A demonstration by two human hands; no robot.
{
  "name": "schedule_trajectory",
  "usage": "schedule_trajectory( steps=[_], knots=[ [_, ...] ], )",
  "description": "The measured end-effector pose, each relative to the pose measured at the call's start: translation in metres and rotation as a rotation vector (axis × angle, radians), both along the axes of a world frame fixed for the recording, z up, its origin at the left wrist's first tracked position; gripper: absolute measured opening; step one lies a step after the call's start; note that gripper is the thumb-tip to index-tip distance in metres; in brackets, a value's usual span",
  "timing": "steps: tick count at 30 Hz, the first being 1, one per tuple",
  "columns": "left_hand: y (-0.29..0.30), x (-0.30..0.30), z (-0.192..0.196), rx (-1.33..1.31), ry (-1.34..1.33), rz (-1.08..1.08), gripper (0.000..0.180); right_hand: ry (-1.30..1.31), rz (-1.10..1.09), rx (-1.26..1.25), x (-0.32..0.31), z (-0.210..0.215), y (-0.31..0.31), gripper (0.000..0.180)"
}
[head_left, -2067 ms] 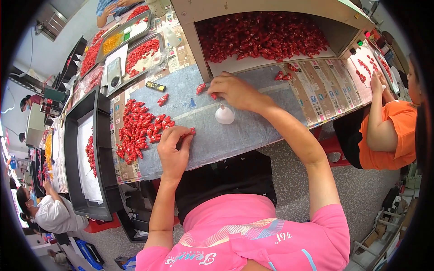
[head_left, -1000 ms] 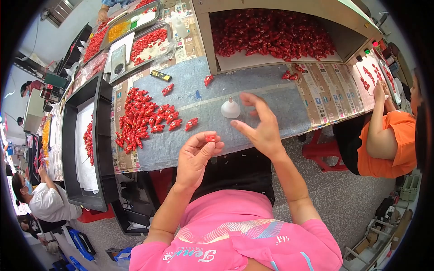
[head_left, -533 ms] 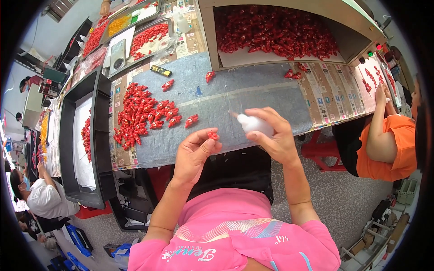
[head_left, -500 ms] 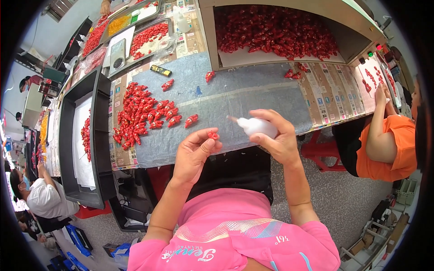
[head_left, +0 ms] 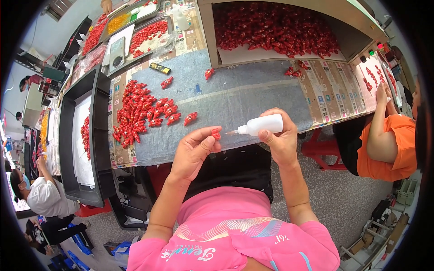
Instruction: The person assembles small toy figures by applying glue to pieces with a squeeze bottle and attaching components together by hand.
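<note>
Between thumb and fingers my left hand (head_left: 195, 150) pinches a small red figurine part (head_left: 215, 134) at the table's near edge. My right hand (head_left: 281, 140) grips a white squeeze bottle (head_left: 261, 125), lying almost level with its thin nozzle pointing left. The nozzle tip is close to the red part, with a small gap between them. To the left, a heap of small red figurines (head_left: 135, 106) lies on the blue-grey table covering (head_left: 235, 97). One loose red figurine (head_left: 190, 119) is just beyond my left hand.
A box-like shelf (head_left: 280, 56) full of red pieces stands at the far side. A black tray (head_left: 106, 131) is at the left, and a black-and-yellow tube (head_left: 160, 68) lies beyond the heap. At the right sits a co-worker in orange (head_left: 389, 144).
My right hand has turned the bottle from tilted to nearly level, and its nozzle now sits nearer the red part. My left hand has barely moved and still holds the part.
</note>
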State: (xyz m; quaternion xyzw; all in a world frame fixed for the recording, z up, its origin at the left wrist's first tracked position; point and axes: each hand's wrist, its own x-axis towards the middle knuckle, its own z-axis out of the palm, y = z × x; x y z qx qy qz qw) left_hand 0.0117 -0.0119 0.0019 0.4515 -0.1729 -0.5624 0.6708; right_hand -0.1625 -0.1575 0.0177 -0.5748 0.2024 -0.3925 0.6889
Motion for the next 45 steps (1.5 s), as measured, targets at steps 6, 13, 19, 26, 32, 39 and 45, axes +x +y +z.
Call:
schedule_trajectory(
  steps=[6,13,19,26,32,39,45],
  knots=[
    [0.000,0.000,0.001,0.008,-0.002,-0.006,0.028,-0.018,0.003,0.037,0.003,-0.004,0.001,0.036],
    [0.000,0.000,0.001,0.015,0.003,-0.012,0.028,-0.011,0.001,0.043,0.005,-0.006,0.002,0.036],
    [0.000,0.000,0.003,0.025,-0.004,-0.015,0.028,-0.009,-0.001,0.049,0.004,-0.008,0.001,0.037],
    [0.000,0.001,0.000,0.003,-0.011,-0.022,0.027,0.000,-0.015,0.043,0.002,-0.008,0.003,0.038],
    [-0.001,0.000,0.000,0.000,-0.026,-0.010,0.026,0.012,-0.024,0.059,0.001,-0.010,0.004,0.038],
    [-0.003,-0.002,0.002,-0.012,-0.051,-0.016,0.025,0.011,-0.028,0.074,-0.001,-0.008,0.007,0.038],
    [-0.003,-0.002,0.002,-0.016,-0.061,-0.012,0.025,0.017,-0.027,0.107,0.000,-0.004,0.009,0.037]
  ],
)
